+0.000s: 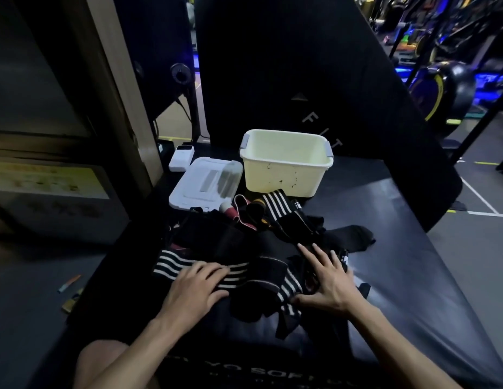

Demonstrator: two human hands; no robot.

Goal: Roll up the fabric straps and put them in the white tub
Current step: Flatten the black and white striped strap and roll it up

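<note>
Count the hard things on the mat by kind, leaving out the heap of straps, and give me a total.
White tub: 1
Clear lid: 1
White box-shaped device: 1
Total: 3
The strap heap is too tangled to count; the left hand and right hand lie flat on it.

I see a cream-white tub [284, 169] with grey handles at the mat's far edge, a translucent white lid [205, 182] beside it, black straps with white stripes [171, 263] on the dark grey mat [399, 262], one red-edged strap [239, 213].
</note>
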